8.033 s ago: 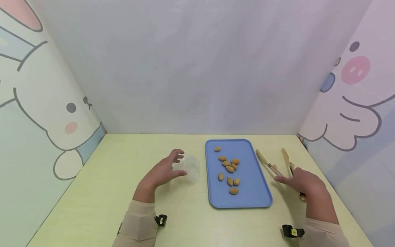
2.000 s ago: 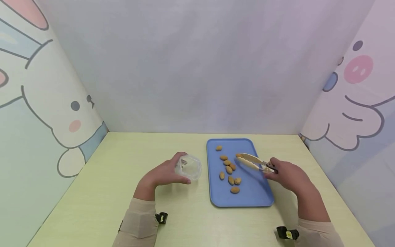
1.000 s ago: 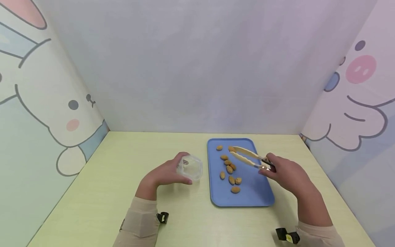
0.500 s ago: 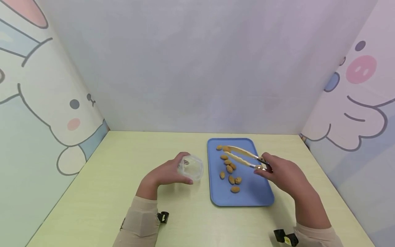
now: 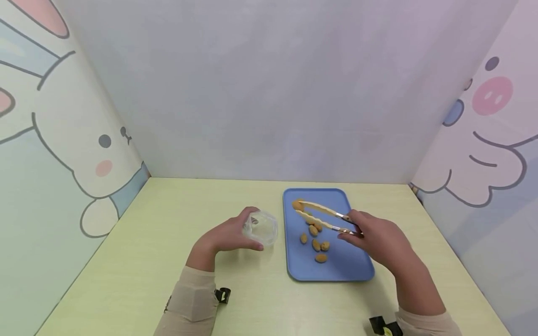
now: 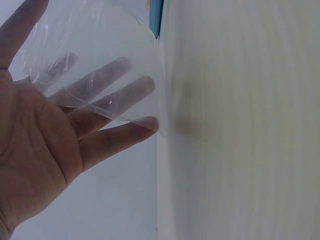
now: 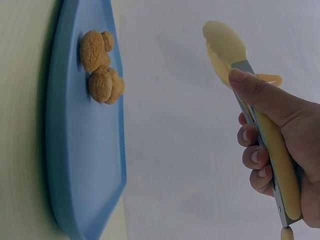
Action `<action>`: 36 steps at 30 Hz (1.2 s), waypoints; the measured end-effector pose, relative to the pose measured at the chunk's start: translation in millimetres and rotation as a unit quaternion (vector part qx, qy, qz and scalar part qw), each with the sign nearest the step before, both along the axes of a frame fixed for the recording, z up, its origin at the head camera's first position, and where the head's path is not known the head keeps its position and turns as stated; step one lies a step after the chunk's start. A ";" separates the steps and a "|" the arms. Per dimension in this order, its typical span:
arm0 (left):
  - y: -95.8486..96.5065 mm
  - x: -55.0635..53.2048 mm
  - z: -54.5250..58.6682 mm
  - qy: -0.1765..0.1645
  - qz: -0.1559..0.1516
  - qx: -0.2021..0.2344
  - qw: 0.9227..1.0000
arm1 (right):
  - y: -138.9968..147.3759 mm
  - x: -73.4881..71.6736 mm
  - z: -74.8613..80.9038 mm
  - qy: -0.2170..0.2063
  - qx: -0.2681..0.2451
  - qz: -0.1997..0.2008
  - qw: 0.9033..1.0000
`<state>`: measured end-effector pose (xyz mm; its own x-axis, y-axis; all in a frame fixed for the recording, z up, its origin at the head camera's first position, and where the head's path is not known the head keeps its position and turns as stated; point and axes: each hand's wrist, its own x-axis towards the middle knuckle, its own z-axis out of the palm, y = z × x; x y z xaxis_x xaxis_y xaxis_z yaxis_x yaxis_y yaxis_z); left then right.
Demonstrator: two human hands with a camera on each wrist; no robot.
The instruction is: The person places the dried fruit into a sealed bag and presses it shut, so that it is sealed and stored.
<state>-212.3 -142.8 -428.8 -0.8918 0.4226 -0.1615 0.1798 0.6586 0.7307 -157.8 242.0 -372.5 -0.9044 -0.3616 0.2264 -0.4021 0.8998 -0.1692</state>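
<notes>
My left hand (image 5: 229, 235) holds a clear plastic cup (image 5: 267, 227) upright left of the tray; in the left wrist view the fingers show through its clear wall (image 6: 115, 35). My right hand (image 5: 384, 235) grips metal tongs with cream-coloured tips (image 5: 320, 207). At the far end of the tongs is a brown wrinkled nut (image 5: 297, 204), overlapping the tray's back left corner in the head view. The right wrist view shows the thumb along the tongs (image 7: 277, 165), with the fingers curled round the other side. Several similar nuts (image 5: 321, 258) lie on a blue tray (image 5: 349, 270).
The pale wooden table (image 5: 168, 210) meets grey-white cloth walls at the back and sides, with cartoon animals on the side walls. Black wrist straps (image 5: 222, 295) sit on both beige sleeves.
The tongs came up off the table, then took a nut from the tray's right part and carried it left. The left hand closed round the cup, then stayed nearly still.
</notes>
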 end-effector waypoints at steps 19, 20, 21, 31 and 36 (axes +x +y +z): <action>0.5 1.2 0.7 0.006 -0.004 -0.003 1.000 | -16.4 1.7 -5.0 0.077 0.014 0.038 0.996; 0.7 1.2 0.7 0.005 -0.004 -0.002 1.000 | -17.5 1.9 -5.2 0.079 0.015 0.040 0.996; 0.9 1.3 0.8 0.004 -0.004 -0.002 1.000 | -18.4 2.1 -5.4 0.080 0.016 0.041 0.996; 2.0 0.7 0.0 0.000 -0.007 0.001 1.000 | -26.9 2.4 -8.7 0.097 0.021 0.066 0.993; 2.1 0.6 0.7 -0.003 -0.011 0.007 1.000 | -30.6 2.3 -12.3 0.103 0.020 0.076 0.992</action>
